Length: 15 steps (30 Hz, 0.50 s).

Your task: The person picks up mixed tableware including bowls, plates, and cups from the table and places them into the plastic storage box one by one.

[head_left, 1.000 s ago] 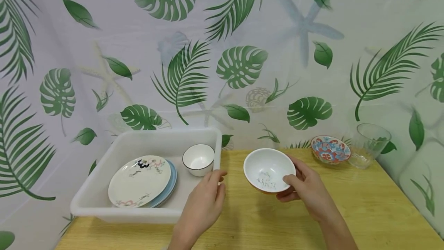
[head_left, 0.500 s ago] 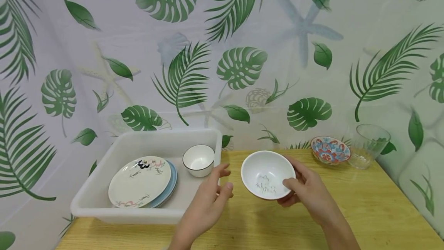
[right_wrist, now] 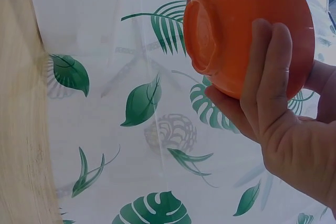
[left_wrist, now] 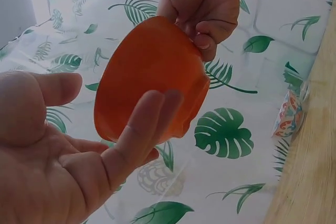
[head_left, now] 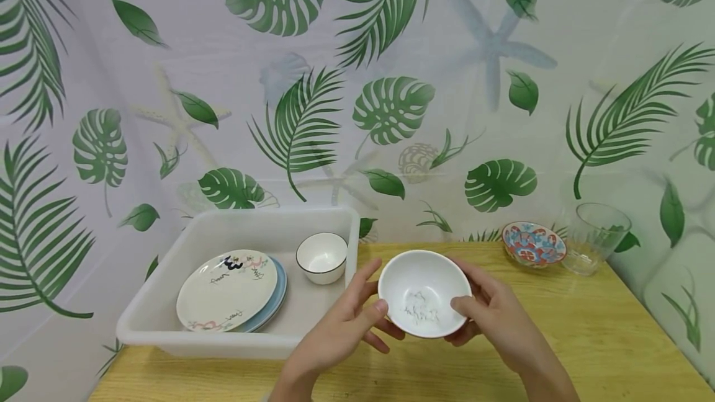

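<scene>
A bowl (head_left: 422, 287), white inside with faint markings and orange outside, is held above the table, tilted so its inside faces me. My right hand (head_left: 494, 312) grips its right side, thumb over the rim and fingers against the orange outside (right_wrist: 241, 30). At the bowl's left is my left hand (head_left: 349, 321), its fingers spread and reaching under the bowl. In the left wrist view the left thumb (left_wrist: 60, 88) stands apart from the bowl, and the fingers lie in front of its outer wall; whether they touch it I cannot tell.
A white plastic tub (head_left: 223, 341) on the left holds a floral plate (head_left: 226, 290), blue plates (head_left: 279, 290) beneath it and a small dark-rimmed bowl (head_left: 322, 256). At the back right of the wooden table (head_left: 603, 340) stand a patterned dish (head_left: 533, 244) and a clear glass (head_left: 594, 237).
The bowl has come slightly left and nearer to me in my right hand. My left hand has left the tub's edge and moved right to the bowl's left side, its fingers spreading.
</scene>
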Each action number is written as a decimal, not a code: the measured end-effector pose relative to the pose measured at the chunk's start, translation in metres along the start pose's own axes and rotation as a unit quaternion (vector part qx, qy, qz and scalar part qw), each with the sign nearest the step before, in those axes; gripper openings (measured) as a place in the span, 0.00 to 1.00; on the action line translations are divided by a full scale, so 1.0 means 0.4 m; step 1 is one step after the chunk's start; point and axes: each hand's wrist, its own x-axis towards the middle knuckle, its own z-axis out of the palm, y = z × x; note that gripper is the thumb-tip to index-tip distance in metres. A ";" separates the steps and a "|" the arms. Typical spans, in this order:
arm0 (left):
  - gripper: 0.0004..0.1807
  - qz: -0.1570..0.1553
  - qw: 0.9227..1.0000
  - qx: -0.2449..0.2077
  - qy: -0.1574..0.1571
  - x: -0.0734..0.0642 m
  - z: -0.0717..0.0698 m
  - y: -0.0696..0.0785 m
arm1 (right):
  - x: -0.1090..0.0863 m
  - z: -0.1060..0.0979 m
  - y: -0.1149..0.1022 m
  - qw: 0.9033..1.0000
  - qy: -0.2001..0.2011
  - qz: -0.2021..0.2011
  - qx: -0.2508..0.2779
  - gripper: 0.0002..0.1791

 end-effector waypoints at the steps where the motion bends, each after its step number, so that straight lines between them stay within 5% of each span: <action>1: 0.36 0.001 1.000 -0.007 -0.006 0.001 -0.002 -0.001 | -0.001 0.001 0.001 1.000 -0.002 -0.002 0.000 0.35; 15: 0.31 0.026 0.997 -0.064 -0.039 0.007 -0.015 -0.013 | -0.013 0.020 -0.013 1.000 -0.013 0.013 -0.006 0.35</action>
